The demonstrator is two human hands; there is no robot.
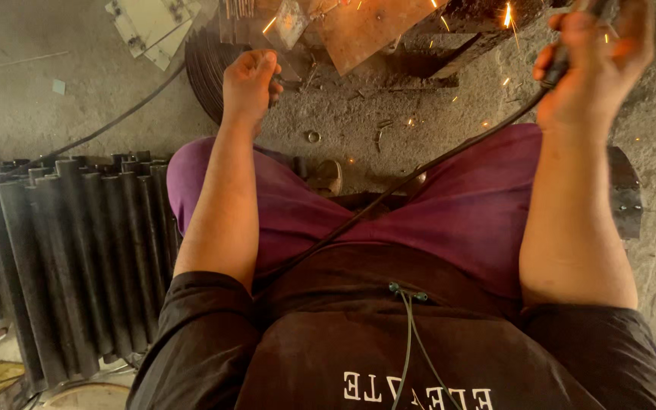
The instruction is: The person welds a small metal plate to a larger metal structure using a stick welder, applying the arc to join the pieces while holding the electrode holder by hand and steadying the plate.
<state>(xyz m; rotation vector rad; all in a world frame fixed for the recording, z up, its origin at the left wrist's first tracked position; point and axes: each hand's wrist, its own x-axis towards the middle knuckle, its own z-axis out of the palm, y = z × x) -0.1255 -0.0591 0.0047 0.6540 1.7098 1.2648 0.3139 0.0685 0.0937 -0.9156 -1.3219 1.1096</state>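
Right hand (pixel 597 64): fingers curled around the dark handle of a welding holder (pixel 557 70), grip closed on it. Thin black cable (pixel 419 176) runs from the holder down across the purple trousers (pixel 449 212) toward the waist. Holder tip is cut off by the top edge, can't see where it meets the work.

Left hand (pixel 250 82): fist pressed together, fingers folded under, sitting just beside the flat rusty-brown steel plate (pixel 366 30). Something small and dark may be in the fist; can't tell what, fingers hide it.

Orange sparks (pixel 507 15) scatter around the plate's right side, near the right hand. Weld point itself is hard to make out, motion blur on the right hand.

Near the plate: small shiny rectangular metal piece (pixel 288 23), and pale flat metal brackets (pixel 149 26) top left, partly cut off. Small metal ring (pixel 313 137) lies on the ground between the knees.

Surface: rough grey concrete floor (pixel 39 99), littered with scrap and slag. A stack of dark ribbed steel pipes (pixel 77 250) sits to the person's left, touching the trouser leg. Curved dark metal sheet (pixel 626 193) by the right knee. Brown shoe (pixel 328 176) is partly hidden between the legs.
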